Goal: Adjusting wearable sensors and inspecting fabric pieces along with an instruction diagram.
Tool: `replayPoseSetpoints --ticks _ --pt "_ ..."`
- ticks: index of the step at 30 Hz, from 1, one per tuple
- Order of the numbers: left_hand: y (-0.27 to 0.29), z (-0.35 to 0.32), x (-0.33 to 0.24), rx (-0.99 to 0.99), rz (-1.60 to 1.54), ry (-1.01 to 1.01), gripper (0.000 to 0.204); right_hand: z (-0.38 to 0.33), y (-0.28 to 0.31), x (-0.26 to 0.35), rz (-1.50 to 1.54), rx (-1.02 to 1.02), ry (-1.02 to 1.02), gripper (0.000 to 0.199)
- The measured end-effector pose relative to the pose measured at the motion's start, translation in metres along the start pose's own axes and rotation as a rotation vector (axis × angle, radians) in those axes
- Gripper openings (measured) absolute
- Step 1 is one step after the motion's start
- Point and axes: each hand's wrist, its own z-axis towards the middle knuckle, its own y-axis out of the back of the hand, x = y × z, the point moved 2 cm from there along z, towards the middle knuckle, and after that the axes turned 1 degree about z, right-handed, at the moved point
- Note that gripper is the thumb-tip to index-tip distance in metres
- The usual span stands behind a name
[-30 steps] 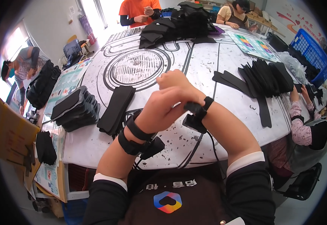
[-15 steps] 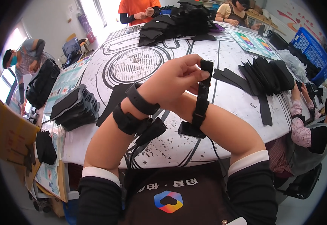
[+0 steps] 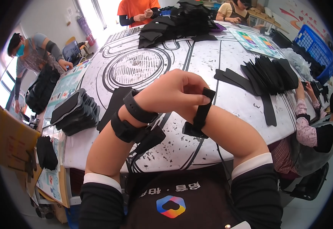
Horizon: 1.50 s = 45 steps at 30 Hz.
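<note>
My left hand [image 3: 176, 91] pinches the loose end of a black strap [image 3: 203, 110] between thumb and fingers. This strap lies across my right wrist and carries a small black box [image 3: 194, 130] below it. My right forearm [image 3: 233, 131] crosses behind my left hand, so my right hand and its fingers are hidden. Around my left wrist sit a black wristband [image 3: 137, 108] and a second strap with a black device [image 3: 151, 140]. Just left of that arm lies a flat black piece [image 3: 115, 103] on the white printed table cover [image 3: 136, 65].
Stacked black pieces [image 3: 76, 112] stand at left, fanned black strips [image 3: 269, 78] at right, and a large black heap [image 3: 174, 24] at the far side. A blue basket [image 3: 314, 51] stands far right. Several people work around the table; a cardboard box [image 3: 15, 133] is at lower left.
My left hand has come down toward me, bringing the strap's end lower and closer to my right forearm. The person at left has leaned in and put a hand on the table's edge.
</note>
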Motion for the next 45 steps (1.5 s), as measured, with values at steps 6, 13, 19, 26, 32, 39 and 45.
replayPoseSetpoints --ticks 6,13,19,26,32,39,45 --pt "-0.005 0.007 0.000 -0.090 0.139 -0.034 0.022 0.011 -0.005 -0.003 -0.046 -0.001 0.027 0.016" --pt "-0.008 0.016 0.004 -0.170 0.336 -0.025 0.024 0.011 -0.006 -0.008 -0.100 0.002 0.061 0.016" --pt "-0.009 0.023 -0.007 -0.003 0.448 0.044 0.022 -0.001 0.000 -0.012 -0.146 0.005 0.088 0.016" --pt "-0.004 0.035 0.012 0.065 0.012 0.030 0.021 -0.001 -0.002 -0.014 -0.197 0.015 0.135 0.017" --pt "-0.008 0.040 0.026 -0.039 -0.158 -0.191 0.017 0.000 0.003 -0.021 -0.246 0.017 0.167 0.017" --pt "-0.011 0.036 0.029 -0.112 -0.250 -0.179 0.016 0.008 -0.003 -0.026 -0.301 0.015 0.197 0.017" --pt "-0.012 0.041 0.038 0.007 -0.182 -0.148 0.016 0.002 -0.017 -0.024 -0.342 0.016 0.222 0.017"
